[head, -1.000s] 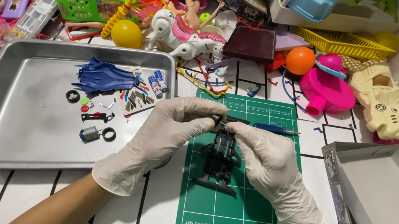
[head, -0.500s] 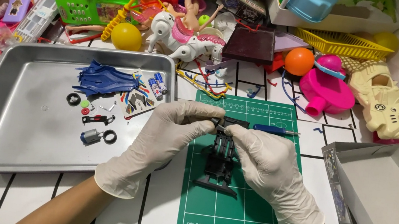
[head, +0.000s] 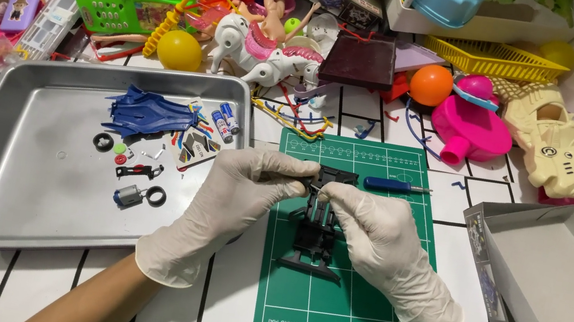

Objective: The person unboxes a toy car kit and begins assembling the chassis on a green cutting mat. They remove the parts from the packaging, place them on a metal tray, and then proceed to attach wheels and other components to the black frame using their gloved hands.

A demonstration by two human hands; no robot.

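Over the green cutting mat [head: 348, 305] we have both gloved hands meeting on a black plastic chassis [head: 316, 233], which stands on the mat with its far end lifted toward our fingers. Mat sits on the white tiled desk [head: 232, 293], directly in front of us, probably so the small dark part rests on a soft, non-slip surface close to the eye.

Left hand [head: 233, 199]: fingers curled, thumb and forefinger pinched on the upper left edge of the chassis; wrist comes in from lower left, forearm angled up toward the centre. Right hand [head: 382, 245]: closed in a matching pinch on the upper right edge, knuckles up, remaining fingers folded over the side of the part. Both grips are fingertip grips, not full-palm, which suits a thin piece that needs turning or steadying. We cannot tell whether anything small is held between the fingertips besides the chassis itself.

A blue-handled screwdriver [head: 394, 185] lies just beyond the hands on the mat's far edge, within easy reach, tip pointing right.

Left of the mat, a metal tray [head: 2, 213] corrals the loose parts: a blue car body shell [head: 146, 115], two batteries [head: 226, 120], a small motor [head: 128, 195], black tyre rings [head: 156, 196]. Keeping them walled in likely stops them rolling off.

Beyond, a heap of bright toys; a grey box [head: 566, 273] to the right.
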